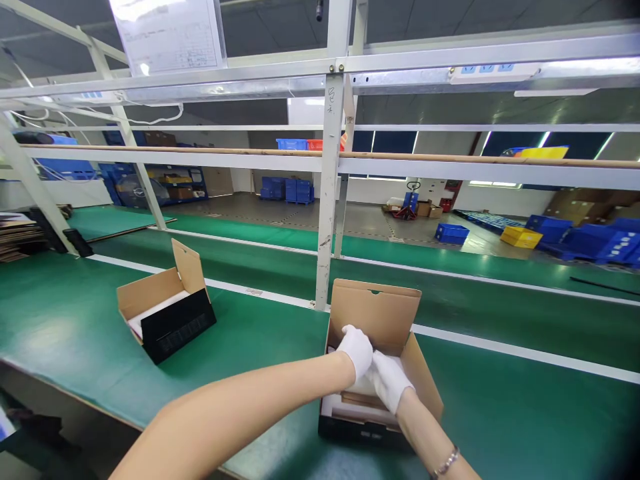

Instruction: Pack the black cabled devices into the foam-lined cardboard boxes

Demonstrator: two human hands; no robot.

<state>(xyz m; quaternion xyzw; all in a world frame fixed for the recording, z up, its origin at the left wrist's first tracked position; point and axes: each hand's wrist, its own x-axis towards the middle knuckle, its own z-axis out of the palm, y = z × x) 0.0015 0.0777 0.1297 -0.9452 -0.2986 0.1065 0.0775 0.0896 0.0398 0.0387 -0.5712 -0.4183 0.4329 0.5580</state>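
Straight in front of me stands a black box with brown cardboard inside [377,308], its lid raised. Both my hands, in white gloves, reach into it and meet over its middle. My left hand [356,350] is bent at the wrist with its fingers curled down; what they grip is hidden. Touching it, my right hand [390,380] points inward with fingers pressed together, and what is in them cannot be made out. Below the hands, a white lining [343,408] and a brown cardboard piece [361,399] show inside the box.
A second open black box [180,327] with a white lining sits to the left on the green table [260,340]. A white upright post [327,220] rises right behind the nearer box, carrying a shelf rail [450,170]. Stacked flat sheets [17,237] lie at far left.
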